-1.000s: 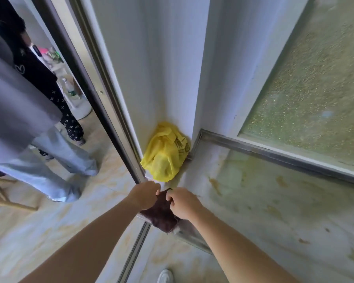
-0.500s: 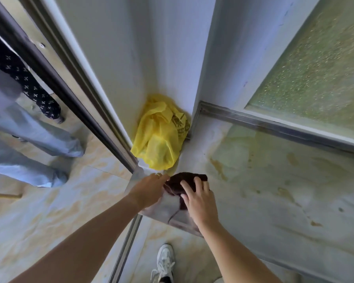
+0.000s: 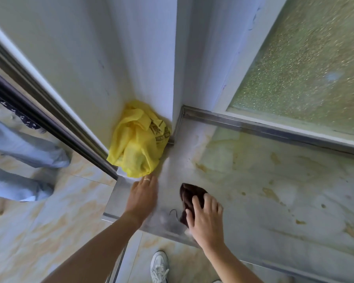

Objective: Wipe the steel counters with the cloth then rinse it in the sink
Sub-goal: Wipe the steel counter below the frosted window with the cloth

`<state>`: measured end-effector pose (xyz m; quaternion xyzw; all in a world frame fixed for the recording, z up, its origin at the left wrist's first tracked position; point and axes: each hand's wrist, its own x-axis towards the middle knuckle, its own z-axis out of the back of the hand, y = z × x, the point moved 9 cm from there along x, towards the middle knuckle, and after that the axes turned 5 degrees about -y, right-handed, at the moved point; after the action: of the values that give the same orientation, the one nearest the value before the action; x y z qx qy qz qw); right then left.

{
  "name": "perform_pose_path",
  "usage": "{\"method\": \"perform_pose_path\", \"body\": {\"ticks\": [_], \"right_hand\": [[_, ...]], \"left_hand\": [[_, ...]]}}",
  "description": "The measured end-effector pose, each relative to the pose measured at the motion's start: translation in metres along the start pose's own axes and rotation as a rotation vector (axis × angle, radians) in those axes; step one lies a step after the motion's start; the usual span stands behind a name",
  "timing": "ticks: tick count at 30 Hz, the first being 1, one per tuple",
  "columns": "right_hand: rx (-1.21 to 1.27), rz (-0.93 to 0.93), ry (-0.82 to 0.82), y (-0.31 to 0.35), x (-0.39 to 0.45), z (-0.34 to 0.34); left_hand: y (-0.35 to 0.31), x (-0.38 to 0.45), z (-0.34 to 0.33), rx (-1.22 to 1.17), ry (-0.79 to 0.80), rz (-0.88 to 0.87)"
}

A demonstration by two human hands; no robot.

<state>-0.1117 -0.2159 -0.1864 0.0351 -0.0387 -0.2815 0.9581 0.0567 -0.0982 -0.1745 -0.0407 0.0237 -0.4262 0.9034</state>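
Cloth [image 3: 189, 196] sits on the steel bench [image 3: 253, 201], near the front-left corner, under our right hand [image 3: 206, 219]. That hand is spread flat, fingers pressing the cloth down, not gripping it. Left hand [image 3: 142, 198] is flat and empty on the bench, fingertips just beside the yellow bag [image 3: 140, 139].

Risks as we see them: a leftward stroke likely shoves the bag off the corner, since it sits right at the bench's left edge against the wall. A pull toward us could drag the cloth over the front lip; a loose thread already trails near it.

Open room is to the right: bare bench with brown stains, bounded at the back by the raised steel lip under the window. No sink in view.
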Motion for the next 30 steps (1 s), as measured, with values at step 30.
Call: {"method": "perform_pose_path", "body": {"ticks": [30], "right_hand": [[0.32, -0.47, -0.324, -0.14, 0.131, -0.015]], "left_hand": [[-0.026, 0.061, -0.054, -0.114, -0.026, 0.051]]}}
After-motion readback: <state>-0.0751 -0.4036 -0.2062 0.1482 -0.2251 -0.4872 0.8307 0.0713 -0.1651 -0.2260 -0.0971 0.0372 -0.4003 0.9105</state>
